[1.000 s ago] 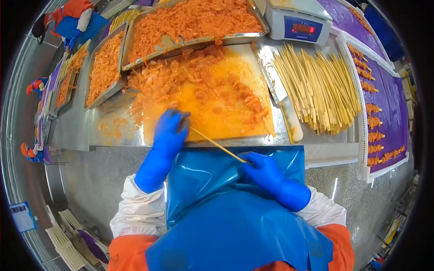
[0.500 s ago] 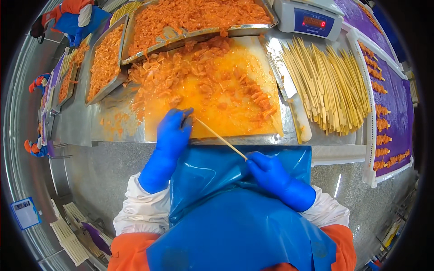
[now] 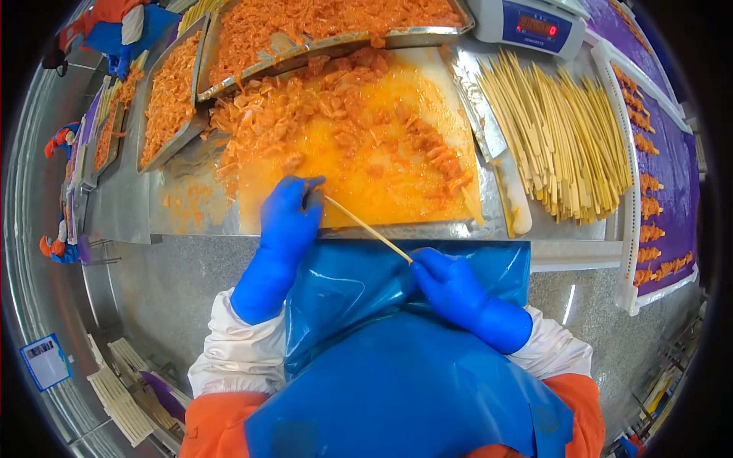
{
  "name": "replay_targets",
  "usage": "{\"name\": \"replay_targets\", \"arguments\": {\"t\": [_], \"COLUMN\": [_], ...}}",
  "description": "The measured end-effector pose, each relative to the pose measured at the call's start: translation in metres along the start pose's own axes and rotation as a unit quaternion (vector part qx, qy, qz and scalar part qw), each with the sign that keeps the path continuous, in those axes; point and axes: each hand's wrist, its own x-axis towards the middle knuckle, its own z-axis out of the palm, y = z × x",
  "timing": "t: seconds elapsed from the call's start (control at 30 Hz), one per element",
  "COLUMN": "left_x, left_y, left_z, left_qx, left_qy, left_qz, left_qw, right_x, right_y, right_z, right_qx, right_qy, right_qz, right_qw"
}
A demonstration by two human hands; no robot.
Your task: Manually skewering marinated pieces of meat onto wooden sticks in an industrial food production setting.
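Observation:
My right hand, in a blue glove, is closed round the lower end of a wooden skewer. The skewer slants up and left, its far end beside the fingers of my left hand. That blue-gloved hand is curled, and what its fingers hold, if anything, is hidden. Both hands are at the front edge of a cutting board wet with orange marinade. Marinated meat pieces are heaped beyond my left hand. A loaded meat skewer lies on the board's right side, its bare handle toward me.
Metal trays of marinated meat stand at the back and left. Right of the board lie a white-handled knife and a pile of bare skewers. Beyond are a scale and a purple-lined tray with loaded skewers. Co-workers are at far left.
The view has shifted slightly, so the table contents sit a little higher. Both hands keep nearly the same pose, with the skewer still slanting between them.

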Motion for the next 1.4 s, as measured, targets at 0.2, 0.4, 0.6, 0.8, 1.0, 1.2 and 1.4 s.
{"name": "replay_targets", "arguments": {"t": [0.2, 0.4, 0.6, 0.8, 1.0, 1.2, 1.4], "left_x": [-0.002, -0.002, -0.001, -0.002, -0.016, -0.025, -0.023], "left_y": [0.004, 0.001, 0.002, 0.005, 0.003, 0.024, 0.017], "left_z": [-0.002, 0.000, 0.000, 0.001, 0.004, 0.014, 0.018], "left_qx": [-0.015, -0.005, 0.022, 0.013, -0.009, -0.043, -0.060], "left_qy": [0.003, 0.022, 0.029, 0.032, 0.027, -0.001, -0.015], "left_qz": [-0.010, 0.010, 0.042, 0.036, 0.059, 0.083, 0.085], "left_qw": [1.000, 1.000, 0.998, 0.999, 0.998, 0.996, 0.994], "right_x": [-0.002, 0.003, 0.009, 0.035, 0.033, -0.003, 0.072], "right_y": [0.004, -0.004, -0.024, -0.020, -0.035, -0.017, -0.027], "right_z": [0.002, -0.003, -0.015, 0.003, 0.007, 0.001, 0.035], "right_qx": [-0.018, -0.033, -0.072, -0.076, 0.002, -0.085, -0.124], "right_qy": [0.004, -0.038, -0.048, -0.076, -0.069, -0.040, -0.003], "right_qz": [0.012, 0.037, 0.032, 0.076, 0.139, 0.125, 0.097], "right_qw": [1.000, 0.998, 0.996, 0.991, 0.988, 0.988, 0.988]}}
